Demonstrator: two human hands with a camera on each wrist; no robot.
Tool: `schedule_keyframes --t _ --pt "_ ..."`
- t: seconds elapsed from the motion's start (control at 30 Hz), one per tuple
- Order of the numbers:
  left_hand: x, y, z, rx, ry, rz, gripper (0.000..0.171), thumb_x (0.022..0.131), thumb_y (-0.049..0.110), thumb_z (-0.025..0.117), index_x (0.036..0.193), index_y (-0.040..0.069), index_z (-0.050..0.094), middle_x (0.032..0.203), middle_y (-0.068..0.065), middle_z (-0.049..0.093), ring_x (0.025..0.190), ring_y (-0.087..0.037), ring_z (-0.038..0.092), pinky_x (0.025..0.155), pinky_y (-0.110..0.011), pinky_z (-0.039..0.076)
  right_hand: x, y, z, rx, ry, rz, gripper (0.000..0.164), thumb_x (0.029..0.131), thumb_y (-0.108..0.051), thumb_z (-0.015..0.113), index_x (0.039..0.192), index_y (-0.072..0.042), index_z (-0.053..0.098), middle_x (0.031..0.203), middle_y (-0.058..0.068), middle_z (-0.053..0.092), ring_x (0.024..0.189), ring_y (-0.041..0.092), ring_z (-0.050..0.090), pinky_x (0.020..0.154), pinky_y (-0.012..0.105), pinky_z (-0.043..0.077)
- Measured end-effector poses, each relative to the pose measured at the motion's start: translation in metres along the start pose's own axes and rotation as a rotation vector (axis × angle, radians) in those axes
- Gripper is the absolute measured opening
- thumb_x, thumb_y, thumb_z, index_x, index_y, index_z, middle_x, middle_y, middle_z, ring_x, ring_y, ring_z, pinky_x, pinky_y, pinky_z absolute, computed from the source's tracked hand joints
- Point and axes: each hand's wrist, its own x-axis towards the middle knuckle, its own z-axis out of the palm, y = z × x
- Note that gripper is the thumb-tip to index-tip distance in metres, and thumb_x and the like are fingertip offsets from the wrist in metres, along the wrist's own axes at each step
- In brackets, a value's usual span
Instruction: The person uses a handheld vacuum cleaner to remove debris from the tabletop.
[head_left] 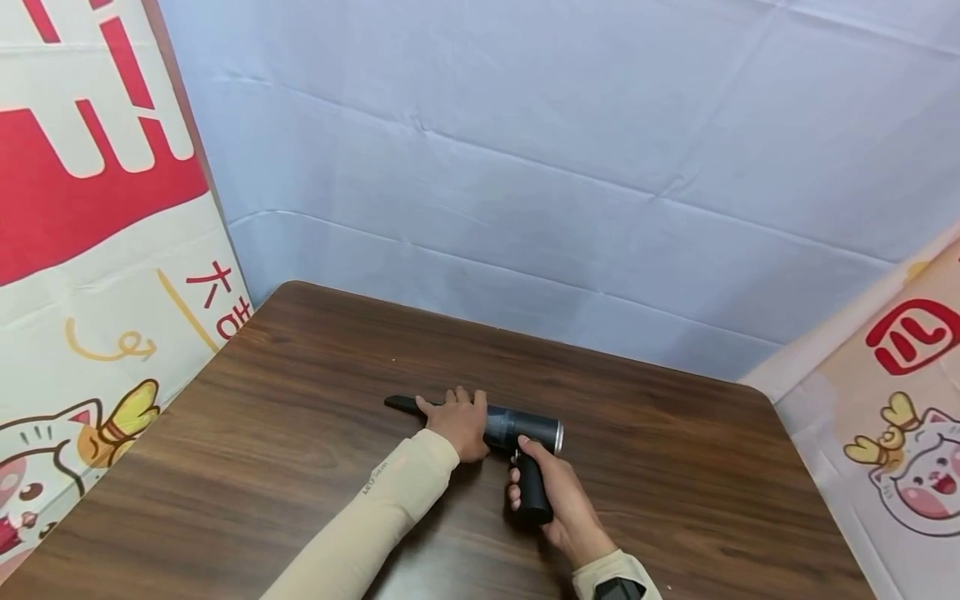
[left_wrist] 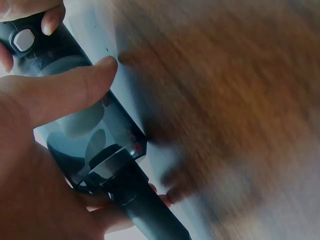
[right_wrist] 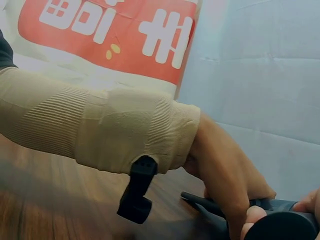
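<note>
A black handheld vacuum [head_left: 528, 427] with a silver rim at its rear lies on its side low over the table. Its flat dark nozzle [head_left: 402, 404] points left. My left hand [head_left: 460, 425] grips the front of the body from above; in the left wrist view its thumb lies across the see-through dust cup [left_wrist: 82, 122], with fingers showing on the far side. The right hand [head_left: 555, 487] holds the black handle [head_left: 534, 492], thumb up near the body. A pale button [left_wrist: 23, 40] shows beside the right fingers. In the right wrist view the handle's round end [right_wrist: 282, 227] faces the camera.
The dark wood-grain table [head_left: 300, 400] has rounded far corners. Behind it hangs a pale blue cloth [head_left: 525, 167]. Printed cloths with cartoon cats stand at the left [head_left: 90, 333] and right [head_left: 900, 433].
</note>
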Motion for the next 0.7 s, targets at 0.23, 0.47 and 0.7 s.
schedule_keyframes --t 0.23,0.47,0.7 --pt "0.004 -0.004 0.000 -0.012 0.000 0.041 0.078 0.063 0.047 0.063 0.125 0.013 0.029 0.125 -0.018 0.030 0.112 -0.035 0.027 0.075 -0.066 0.013 -0.001 0.005 0.006 0.025 0.026 -0.035 0.047 0.079 -0.037 0.050 0.096 0.006 0.040 0.063 0.004 0.047 0.045 0.012 0.046 0.042 0.026 0.042" --pt "0.013 -0.011 0.000 -0.016 0.008 0.072 0.080 0.062 0.048 0.063 0.126 0.015 0.028 0.125 -0.015 0.030 0.114 -0.033 0.025 0.077 -0.066 0.011 0.004 0.005 0.013 0.033 0.082 -0.047 0.055 0.077 -0.039 0.051 0.102 0.008 0.038 0.064 0.005 0.047 0.047 0.014 0.045 0.044 0.027 0.042" --pt "0.022 -0.025 -0.003 -0.054 0.012 0.085 0.076 0.065 0.043 0.063 0.127 0.016 0.028 0.126 -0.012 0.030 0.115 -0.031 0.023 0.082 -0.062 0.009 0.017 0.006 0.026 0.036 0.136 -0.074 0.062 0.075 -0.042 0.053 0.107 0.009 0.037 0.066 0.006 0.048 0.048 0.015 0.048 0.045 0.029 0.043"
